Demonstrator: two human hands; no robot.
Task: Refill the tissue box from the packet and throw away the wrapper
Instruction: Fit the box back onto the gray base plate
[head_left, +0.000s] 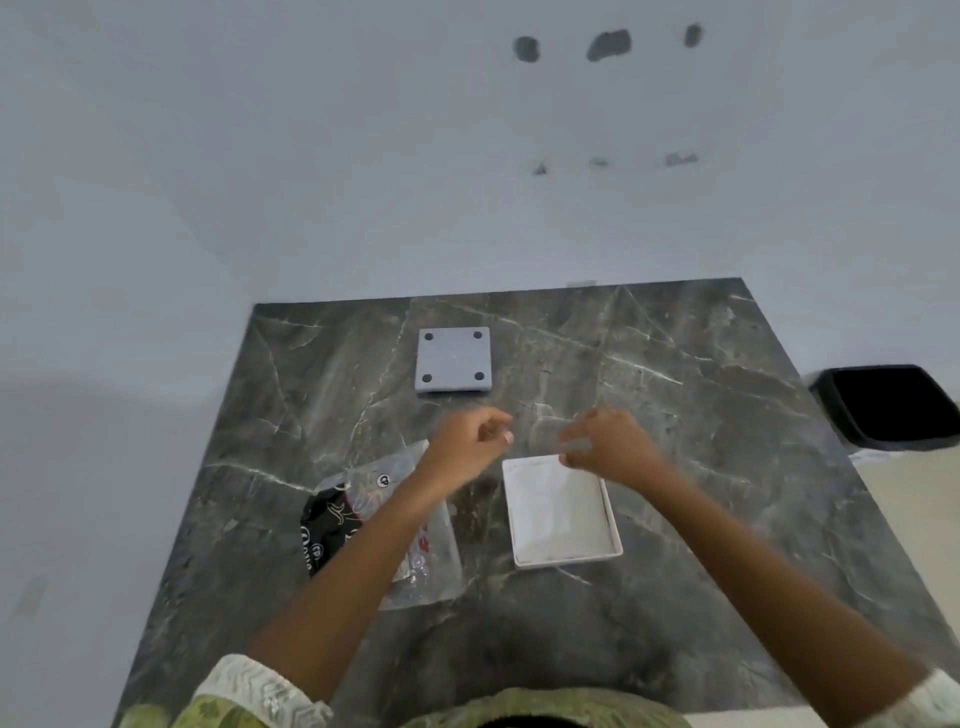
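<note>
Two hands over dark marble tabletop (675, 364). Left hand (470, 447) and right hand (605, 447) both raised, fingers curled loosely, blurred; whether they pinch anything, cannot tell. White tissue box (561, 512) lies open just below right hand, white tissue inside. Wrapper (415, 566), clear and black, lies flat left of box, under left forearm. Grey box lid (453, 359) with four dark feet further back. Black bin (888, 405) off tabletop, far right

The table (675, 395) looks like dark polished marble with pale veins. The wrapper (415, 561) is crinkly, glossy clear plastic with black print. The white box (613, 540) looks smooth and matt.
</note>
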